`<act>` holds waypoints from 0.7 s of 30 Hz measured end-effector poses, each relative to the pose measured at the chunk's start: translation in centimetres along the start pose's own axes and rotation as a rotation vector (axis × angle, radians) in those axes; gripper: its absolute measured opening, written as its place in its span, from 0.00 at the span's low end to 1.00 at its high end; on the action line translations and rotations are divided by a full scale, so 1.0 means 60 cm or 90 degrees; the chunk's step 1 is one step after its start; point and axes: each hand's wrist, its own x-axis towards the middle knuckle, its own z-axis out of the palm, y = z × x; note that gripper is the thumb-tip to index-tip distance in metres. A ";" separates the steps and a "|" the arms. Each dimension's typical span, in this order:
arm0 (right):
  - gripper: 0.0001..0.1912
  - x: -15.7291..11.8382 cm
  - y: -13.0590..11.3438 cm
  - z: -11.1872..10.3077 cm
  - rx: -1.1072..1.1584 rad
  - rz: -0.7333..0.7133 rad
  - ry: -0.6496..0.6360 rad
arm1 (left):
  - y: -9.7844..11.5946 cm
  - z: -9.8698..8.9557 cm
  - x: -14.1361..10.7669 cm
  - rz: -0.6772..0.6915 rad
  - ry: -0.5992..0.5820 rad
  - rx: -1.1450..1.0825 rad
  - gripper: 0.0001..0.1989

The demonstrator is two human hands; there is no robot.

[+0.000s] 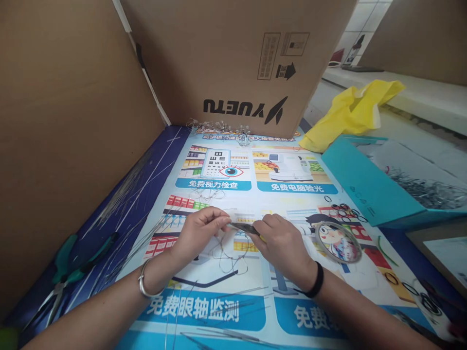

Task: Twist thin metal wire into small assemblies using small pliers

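Cardboard point(233, 63) stands along the far and left edges of the surface point(164, 163), closing off those two sides, with a printed poster point(257, 214) spread between it and the near edge of the frame. At the right of the frame, an open blue-green box point(368, 182) full of silvery strands overlaps the poster's right edge, and a yellow cloth point(346, 116) lies just beyond its upper corner. Pliers with green handles point(63, 270) lie at the lower left, near the foot of the cardboard. In the middle of the frame, the right hand point(279, 238) is clenched around small pliers point(243, 226), their nose pointing left. The left hand point(200, 228) has its grip pinched shut at that nose; what sits between thumb and finger is too small to tell. Just right of the right hand is a clear ring point(337, 242), lying flat, with small dark bands point(343, 209) scattered by its upper edge. Thin wire loops point(231, 255) show below and between the hands, in the poster's centre. Loose straight wires point(127, 189) run along the left side, while a strip of poster above the hands, up to the tangled wire point(244, 136) by the cardboard, is mostly open.
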 end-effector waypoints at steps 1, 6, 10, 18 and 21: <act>0.10 0.000 0.000 0.000 -0.006 0.000 -0.002 | -0.001 0.001 0.000 0.001 0.009 0.016 0.05; 0.09 -0.001 0.000 0.001 -0.031 0.001 0.001 | 0.002 0.005 -0.001 -0.012 0.033 0.025 0.04; 0.09 -0.001 -0.001 -0.002 0.045 0.049 -0.003 | 0.006 0.006 -0.003 -0.025 0.058 -0.051 0.05; 0.19 -0.004 -0.023 -0.018 0.733 0.282 -0.260 | 0.010 0.005 -0.014 0.034 0.108 -0.089 0.05; 0.17 -0.011 -0.033 -0.017 0.812 0.303 -0.304 | 0.018 0.008 -0.021 0.062 0.115 -0.066 0.04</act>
